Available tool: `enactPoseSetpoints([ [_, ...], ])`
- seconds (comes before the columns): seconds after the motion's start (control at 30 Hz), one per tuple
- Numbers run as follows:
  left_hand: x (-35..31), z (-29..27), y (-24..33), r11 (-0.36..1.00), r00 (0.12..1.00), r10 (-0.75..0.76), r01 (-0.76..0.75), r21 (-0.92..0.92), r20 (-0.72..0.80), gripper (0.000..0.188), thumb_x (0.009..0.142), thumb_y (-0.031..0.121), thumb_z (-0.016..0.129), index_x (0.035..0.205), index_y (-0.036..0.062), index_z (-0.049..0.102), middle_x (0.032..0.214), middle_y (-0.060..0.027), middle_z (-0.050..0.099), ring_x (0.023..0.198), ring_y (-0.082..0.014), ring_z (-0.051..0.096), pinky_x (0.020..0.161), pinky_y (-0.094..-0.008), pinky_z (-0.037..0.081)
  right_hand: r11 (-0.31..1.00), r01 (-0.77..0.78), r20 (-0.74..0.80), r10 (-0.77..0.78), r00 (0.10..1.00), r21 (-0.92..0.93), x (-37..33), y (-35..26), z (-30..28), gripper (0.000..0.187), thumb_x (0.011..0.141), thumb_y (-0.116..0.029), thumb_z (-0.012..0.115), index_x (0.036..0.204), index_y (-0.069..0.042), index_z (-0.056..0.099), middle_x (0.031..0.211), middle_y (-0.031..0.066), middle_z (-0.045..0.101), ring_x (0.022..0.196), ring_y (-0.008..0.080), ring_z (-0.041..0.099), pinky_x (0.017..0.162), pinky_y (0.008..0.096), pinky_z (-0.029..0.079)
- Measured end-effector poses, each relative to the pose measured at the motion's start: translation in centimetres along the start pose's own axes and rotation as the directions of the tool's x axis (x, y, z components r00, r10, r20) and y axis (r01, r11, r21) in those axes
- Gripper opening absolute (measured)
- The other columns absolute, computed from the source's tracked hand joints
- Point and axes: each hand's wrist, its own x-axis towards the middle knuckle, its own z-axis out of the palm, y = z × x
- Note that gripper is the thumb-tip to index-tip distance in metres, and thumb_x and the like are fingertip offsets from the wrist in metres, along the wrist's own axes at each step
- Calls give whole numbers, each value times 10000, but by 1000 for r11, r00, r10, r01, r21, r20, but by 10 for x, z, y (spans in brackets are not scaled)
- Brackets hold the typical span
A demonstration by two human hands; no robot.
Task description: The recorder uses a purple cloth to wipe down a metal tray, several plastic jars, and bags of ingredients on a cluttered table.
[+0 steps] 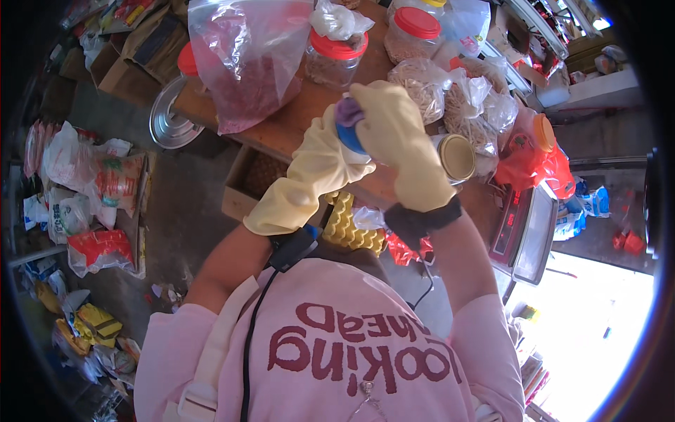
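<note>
Cream rubber gloves cover both my hands, which meet in front of me over the near edge of the wooden table. My left hand [325,151] is closed round a small container with a blue top [349,139]; most of its body is hidden between the gloves. Bunched in the fingers of my right hand [390,121] is a purple cloth [348,111], pressed against the blue top. Just right of my right wrist stands a jar with a beige lid [458,157].
Red-lidded jars [337,53] and a large clear bag of reddish contents [246,70] stand on the table [271,133]. Bags of pale dried goods [418,84] lie at the right, near a digital scale [531,232]. Below are an open cardboard box [235,200] and yellow egg trays [348,225].
</note>
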Motion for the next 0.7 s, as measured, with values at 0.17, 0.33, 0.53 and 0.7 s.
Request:
enactPoseSetpoints([
  [0.17,-7,6,-37,982,983,183,-182,-41,10,1114,661,455,963,1505,120,317,1252,-230,574,1157,-422,625,921,-541,551,948,216,109,-195,975,-233,-20,-27,15,306,736,-28,684,1030,-77,751,896,148,716,862,388,711,781,504,570],
  [0.33,1,-9,29,942,968,-248,235,240,27,1139,670,465,958,1529,129,289,1297,-220,562,1236,-403,602,965,-534,553,952,75,-32,-69,997,297,-66,36,-14,367,697,129,584,993,-6,755,891,176,728,846,347,731,781,401,596],
  [0.53,8,-8,31,894,944,-326,324,310,-46,1106,590,397,1016,1464,123,395,1330,-202,550,1185,-367,607,1015,-454,534,934,-48,-307,164,938,354,-75,24,-22,444,693,111,591,1095,-7,740,898,183,728,836,366,720,819,414,603],
  [0.7,-1,-9,16,984,992,-127,128,126,-13,1122,587,385,1017,1487,127,399,1354,-206,546,1212,-373,595,1016,-470,535,984,179,-388,-173,905,-22,-73,7,11,435,663,131,613,1066,19,735,901,175,743,851,313,751,797,388,613],
])
